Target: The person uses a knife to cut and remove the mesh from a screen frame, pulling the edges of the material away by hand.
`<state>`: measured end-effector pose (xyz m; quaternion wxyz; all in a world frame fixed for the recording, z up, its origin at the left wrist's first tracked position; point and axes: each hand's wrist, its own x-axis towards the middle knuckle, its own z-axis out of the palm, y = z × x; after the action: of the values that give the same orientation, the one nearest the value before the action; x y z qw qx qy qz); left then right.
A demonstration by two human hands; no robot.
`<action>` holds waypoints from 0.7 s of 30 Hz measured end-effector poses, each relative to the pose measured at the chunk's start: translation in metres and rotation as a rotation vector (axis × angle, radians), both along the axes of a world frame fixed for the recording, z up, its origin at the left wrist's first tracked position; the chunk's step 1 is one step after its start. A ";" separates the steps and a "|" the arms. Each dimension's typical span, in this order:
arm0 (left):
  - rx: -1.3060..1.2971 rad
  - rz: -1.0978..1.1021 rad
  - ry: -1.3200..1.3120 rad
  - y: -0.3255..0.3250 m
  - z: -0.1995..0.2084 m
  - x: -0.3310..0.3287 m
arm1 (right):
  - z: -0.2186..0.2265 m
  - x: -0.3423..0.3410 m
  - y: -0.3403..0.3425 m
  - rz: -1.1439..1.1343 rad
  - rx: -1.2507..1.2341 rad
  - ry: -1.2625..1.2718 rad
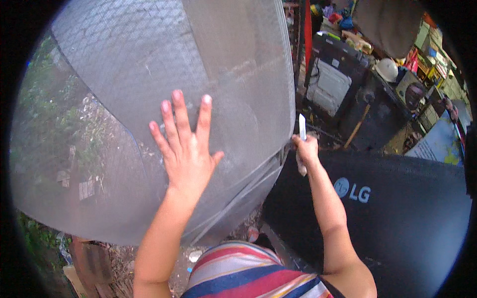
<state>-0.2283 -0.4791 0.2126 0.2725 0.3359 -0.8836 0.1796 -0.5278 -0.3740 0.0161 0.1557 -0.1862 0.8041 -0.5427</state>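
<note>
A large sheet of grey see-through mesh [243,124] hangs before me, with a pale edge along its right side. My left hand [189,146] lies against it, palm down, fingers spread and stretched out, holding nothing. At the mesh's right edge, my right hand [307,148] is closed around a knife [302,125]. Its pale pointed blade stands upright above my fist, and a whitish handle end shows below. My right hand is close to the mesh edge; whether it also grips the edge I cannot tell.
Beside my right arm is a big black panel [397,208]. Beyond it stand a dark appliance casing [343,69], a wooden stick [357,126], a white helmet [387,70] and piled clutter. Green plants [49,104] and littered ground show through the mesh at left.
</note>
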 end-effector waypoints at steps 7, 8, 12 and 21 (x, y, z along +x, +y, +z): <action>-0.201 -0.259 -0.272 -0.005 -0.092 -0.050 | -0.007 0.017 -0.010 -0.096 0.057 -0.012; -0.029 -0.251 -0.264 -0.004 -0.094 -0.063 | -0.012 0.014 -0.014 -0.113 0.070 -0.010; 0.085 -0.253 -0.259 -0.013 -0.111 -0.081 | -0.025 0.005 -0.012 -0.182 0.101 -0.013; -0.058 -0.301 -0.462 -0.007 -0.144 -0.097 | 0.003 0.030 -0.004 -0.256 -0.225 -0.195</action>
<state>-0.3254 -0.4857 0.0690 0.0970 0.1428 -0.9567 0.2343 -0.4977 -0.3778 0.0188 0.1407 -0.0450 0.7366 -0.6600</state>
